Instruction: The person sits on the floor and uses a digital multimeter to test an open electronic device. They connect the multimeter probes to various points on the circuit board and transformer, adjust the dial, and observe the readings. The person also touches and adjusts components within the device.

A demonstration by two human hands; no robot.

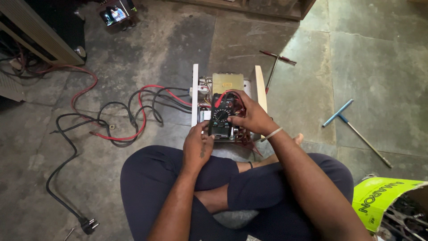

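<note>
Two bare hands meet over a black multimeter that rests on an opened white appliance casing in the middle of the stone floor, just beyond the seated person's crossed legs. Far off to the left, a black power cord with its plug trails across the floor, and next to it red and black cables loop toward the casing's left wall. The left hand sits at the meter's near-left corner, fingers curled closed against its edge, apparently steadying it. The right hand reaches over from the right, its fingers pinched together at the round dial; whether they actually grip the knob I cannot tell. To do this well, I would say the meter should be braced firmly while the dial clicks fully into one position, with the red test leads kept clear of the bare parts below. The casing, open at the top, holds a yellowish transformer block at its far end and a tangle of thin wiring under the meter. Further right, a red-handled T-shaped wrench lies just beyond the casing, a blue-handled one lies well apart, and at the near right a bright green bag gapes open, with dark metal bits showing inside.
</note>
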